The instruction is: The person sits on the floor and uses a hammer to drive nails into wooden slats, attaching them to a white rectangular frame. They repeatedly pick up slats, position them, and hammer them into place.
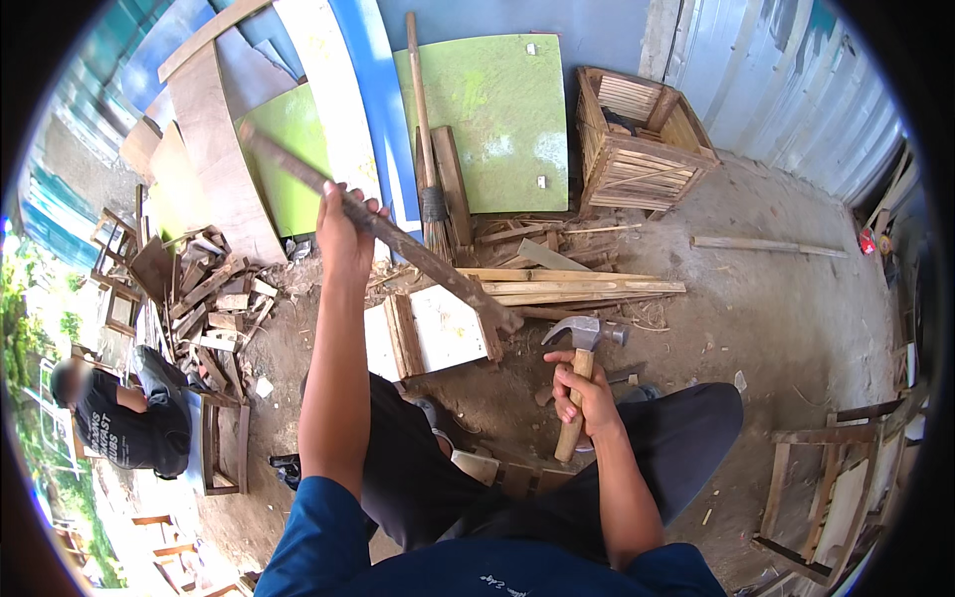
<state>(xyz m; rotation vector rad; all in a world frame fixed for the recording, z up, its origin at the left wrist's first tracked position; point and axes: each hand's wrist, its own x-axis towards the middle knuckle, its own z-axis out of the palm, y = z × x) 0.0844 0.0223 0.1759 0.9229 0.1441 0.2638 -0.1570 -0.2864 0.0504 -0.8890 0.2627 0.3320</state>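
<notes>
My left hand [348, 227] is wrapped round a long, rough strip of dark wood [433, 267], raised and slanting from upper left to lower right. The strip's lower end hangs over the right edge of a low white-topped board [443, 326] with wooden battens; whether they touch I cannot tell. In my right hand [589, 398] is a claw hammer [572, 413], gripped by its pale wooden handle. Its steel head is up, the claw pointing left, apart from the strip. Under the hammer, a dark tool or piece of wood [617, 380] lies on the ground, partly hidden.
Long planks [587, 287] lie beyond the board. A broom [435, 204] leans on green panels. At the back right stands a slatted crate [647, 159]. Scrap wood [214, 308] is heaped left, near a seated person [134, 418]. A wooden frame [826, 488] stands right.
</notes>
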